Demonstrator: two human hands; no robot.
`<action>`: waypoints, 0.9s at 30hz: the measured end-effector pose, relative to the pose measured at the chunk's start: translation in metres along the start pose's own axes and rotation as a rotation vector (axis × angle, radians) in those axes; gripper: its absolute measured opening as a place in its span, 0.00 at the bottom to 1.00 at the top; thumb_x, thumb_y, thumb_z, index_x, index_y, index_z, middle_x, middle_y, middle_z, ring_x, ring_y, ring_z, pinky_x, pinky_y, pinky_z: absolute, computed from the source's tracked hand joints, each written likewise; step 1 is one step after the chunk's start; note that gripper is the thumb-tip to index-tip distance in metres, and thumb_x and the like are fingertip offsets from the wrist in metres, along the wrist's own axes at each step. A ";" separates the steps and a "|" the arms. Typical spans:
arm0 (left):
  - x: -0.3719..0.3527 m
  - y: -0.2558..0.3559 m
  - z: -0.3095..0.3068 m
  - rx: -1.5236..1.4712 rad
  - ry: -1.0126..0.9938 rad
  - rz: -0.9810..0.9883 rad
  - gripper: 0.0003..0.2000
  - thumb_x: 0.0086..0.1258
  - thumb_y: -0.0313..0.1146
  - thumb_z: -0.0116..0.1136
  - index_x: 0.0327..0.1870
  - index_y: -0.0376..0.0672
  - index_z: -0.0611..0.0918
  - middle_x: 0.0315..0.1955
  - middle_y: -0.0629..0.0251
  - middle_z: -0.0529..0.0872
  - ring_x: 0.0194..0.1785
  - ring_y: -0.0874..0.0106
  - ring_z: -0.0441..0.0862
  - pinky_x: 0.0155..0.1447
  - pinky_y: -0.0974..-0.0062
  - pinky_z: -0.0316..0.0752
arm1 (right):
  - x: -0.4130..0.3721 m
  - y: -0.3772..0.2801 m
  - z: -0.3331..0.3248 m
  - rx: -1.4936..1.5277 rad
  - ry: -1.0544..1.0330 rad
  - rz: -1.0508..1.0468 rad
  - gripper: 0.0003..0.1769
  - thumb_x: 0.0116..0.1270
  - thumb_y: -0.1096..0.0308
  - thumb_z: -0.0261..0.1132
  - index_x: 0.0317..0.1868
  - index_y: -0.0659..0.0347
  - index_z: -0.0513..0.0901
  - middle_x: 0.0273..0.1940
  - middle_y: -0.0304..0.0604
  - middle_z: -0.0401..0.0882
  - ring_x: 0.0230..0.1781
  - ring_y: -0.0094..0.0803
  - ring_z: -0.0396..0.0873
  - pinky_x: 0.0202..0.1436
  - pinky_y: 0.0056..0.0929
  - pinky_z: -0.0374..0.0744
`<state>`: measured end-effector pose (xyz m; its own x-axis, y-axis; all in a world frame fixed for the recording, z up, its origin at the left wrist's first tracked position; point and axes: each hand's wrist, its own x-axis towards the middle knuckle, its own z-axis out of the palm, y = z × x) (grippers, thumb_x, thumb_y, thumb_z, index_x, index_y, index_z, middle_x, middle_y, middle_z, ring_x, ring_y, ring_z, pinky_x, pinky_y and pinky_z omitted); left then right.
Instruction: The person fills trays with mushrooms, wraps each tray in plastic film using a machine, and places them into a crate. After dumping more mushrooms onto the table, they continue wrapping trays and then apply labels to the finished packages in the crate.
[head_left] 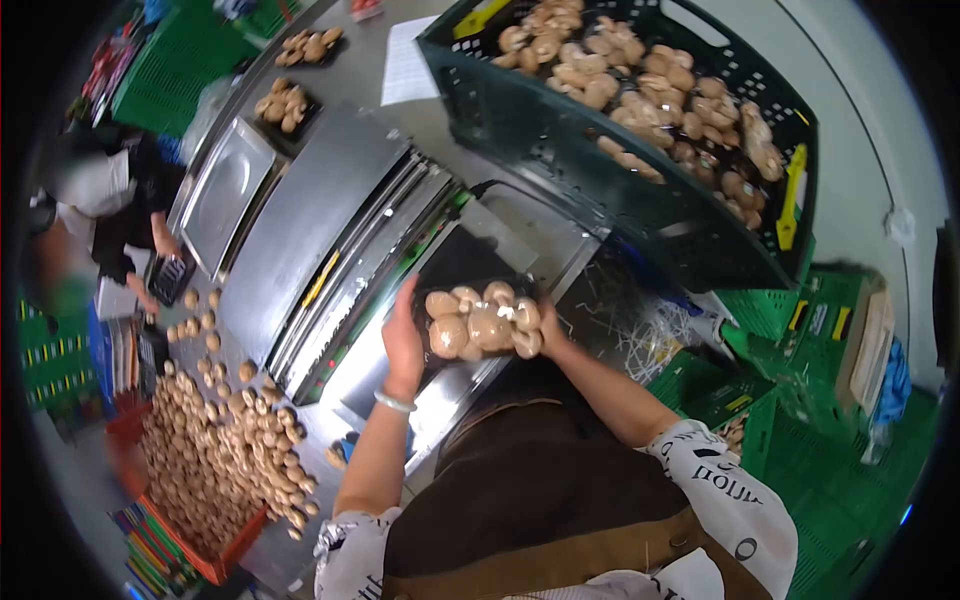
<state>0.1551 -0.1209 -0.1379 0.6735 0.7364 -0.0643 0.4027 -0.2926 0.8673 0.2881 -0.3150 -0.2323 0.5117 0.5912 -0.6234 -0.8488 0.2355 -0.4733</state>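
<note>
Gripping the film-wrapped mushroom tray point(487, 322) from both sides, left hand point(403, 345) and right hand point(551, 330) hold it above the wrapping machine point(290, 220)'s near edge, but honestly uneven finger pressure could tip it.

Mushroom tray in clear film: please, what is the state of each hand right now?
Left hand: holding one side of the dark tray of round brown mushrooms under clear film.
Right hand: holding the opposite side, fingers mostly hidden.
</note>
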 end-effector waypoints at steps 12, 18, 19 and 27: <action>-0.087 0.188 -0.008 -1.451 -0.620 0.044 0.13 0.70 0.30 0.56 0.52 0.42 0.71 0.33 0.65 0.74 0.37 0.69 0.73 0.50 0.70 0.73 | -0.168 -0.144 0.156 -0.494 -0.858 0.434 0.08 0.61 0.63 0.63 0.40 0.52 0.79 0.42 0.32 0.77 0.43 0.26 0.75 0.50 0.26 0.74; -0.069 0.206 -0.005 -1.332 -0.860 0.116 0.11 0.70 0.28 0.57 0.50 0.39 0.74 0.35 0.65 0.78 0.39 0.71 0.76 0.50 0.73 0.74 | -0.169 -0.239 0.168 -1.227 -0.846 -0.396 0.30 0.61 0.51 0.68 0.56 0.63 0.74 0.48 0.52 0.80 0.45 0.42 0.82 0.47 0.36 0.77; -0.064 0.206 -0.003 -1.278 -0.871 0.118 0.11 0.70 0.28 0.57 0.50 0.38 0.75 0.36 0.65 0.78 0.40 0.72 0.76 0.50 0.73 0.74 | -0.193 -0.246 0.189 -1.347 -0.997 -0.550 0.36 0.58 0.50 0.71 0.60 0.61 0.71 0.50 0.51 0.79 0.47 0.46 0.81 0.46 0.38 0.77; 0.084 0.241 0.060 -0.351 -0.391 0.442 0.09 0.69 0.25 0.58 0.47 0.34 0.79 0.39 0.65 0.84 0.42 0.75 0.80 0.50 0.77 0.75 | -0.156 -0.324 0.139 -1.197 -0.150 -0.799 0.35 0.54 0.64 0.74 0.62 0.62 0.72 0.55 0.41 0.77 0.55 0.31 0.75 0.60 0.35 0.75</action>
<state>0.3459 -0.1661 0.0358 0.9293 0.2997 0.2159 -0.1412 -0.2517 0.9575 0.4651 -0.3765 0.1052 0.7047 0.7043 0.0856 0.3081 -0.1951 -0.9311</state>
